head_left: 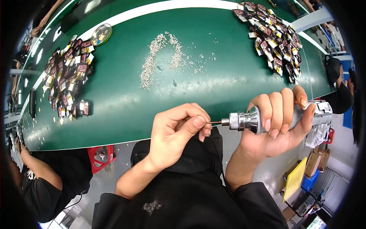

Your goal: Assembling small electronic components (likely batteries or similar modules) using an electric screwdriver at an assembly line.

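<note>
An electric screwdriver [293, 118] with a silver-grey body lies level in front of me, its tip toward the left. My right hand [280, 122] is wrapped round its body. From the knurled metal collar [237, 121] a thin bit [214, 122] sticks out. The thumb and fingers of my left hand [175, 131] are pinched at the end of that bit. Whatever small piece may be between those fingertips is hidden. Both hands are held up at the near edge of the green table [126, 103].
Many tiny metal pins or screws [152, 61] lie scattered mid-table. Piles of small dark parts with white and yellow labels stand at left [68, 76] and right [276, 42]. A round clear dish [101, 34] sits at the far left. A co-worker's arm [40, 168] is at left, beside a red bin [101, 158].
</note>
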`<action>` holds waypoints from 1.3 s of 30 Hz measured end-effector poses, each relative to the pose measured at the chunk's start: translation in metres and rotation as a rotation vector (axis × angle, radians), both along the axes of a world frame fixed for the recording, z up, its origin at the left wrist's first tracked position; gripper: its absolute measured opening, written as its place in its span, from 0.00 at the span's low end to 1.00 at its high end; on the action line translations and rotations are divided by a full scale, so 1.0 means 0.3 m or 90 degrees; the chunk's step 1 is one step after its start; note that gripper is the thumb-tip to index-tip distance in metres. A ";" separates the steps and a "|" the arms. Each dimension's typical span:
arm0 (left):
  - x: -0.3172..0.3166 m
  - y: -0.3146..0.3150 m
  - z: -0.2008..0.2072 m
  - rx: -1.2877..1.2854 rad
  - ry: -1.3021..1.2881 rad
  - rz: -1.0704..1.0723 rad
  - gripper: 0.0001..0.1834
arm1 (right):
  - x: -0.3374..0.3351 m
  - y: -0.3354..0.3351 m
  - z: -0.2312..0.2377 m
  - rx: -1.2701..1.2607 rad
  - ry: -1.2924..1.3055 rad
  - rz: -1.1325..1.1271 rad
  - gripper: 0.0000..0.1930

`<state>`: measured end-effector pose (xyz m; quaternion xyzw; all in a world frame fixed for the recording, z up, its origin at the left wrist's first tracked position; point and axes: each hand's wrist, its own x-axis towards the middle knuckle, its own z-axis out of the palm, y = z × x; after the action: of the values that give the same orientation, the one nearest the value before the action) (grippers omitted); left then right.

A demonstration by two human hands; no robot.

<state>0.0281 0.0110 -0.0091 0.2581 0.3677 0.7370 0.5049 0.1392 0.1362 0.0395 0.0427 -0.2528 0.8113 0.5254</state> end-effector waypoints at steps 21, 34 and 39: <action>-0.129 0.034 0.073 -0.073 0.710 0.263 0.07 | 0.007 0.051 -0.050 -0.079 -0.010 -0.046 0.13; -0.912 0.442 0.122 -0.513 1.062 0.281 0.09 | 0.032 0.054 -0.206 -0.184 -0.115 -0.101 0.10; -1.114 0.497 0.031 -0.239 1.269 0.210 0.30 | 0.013 0.061 -0.200 -0.186 -0.113 -0.088 0.09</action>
<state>-0.3061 0.1602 0.0003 0.6160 0.7600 0.1787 -0.1051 0.1431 0.1544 -0.0206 -0.1232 -0.1796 0.8019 0.5564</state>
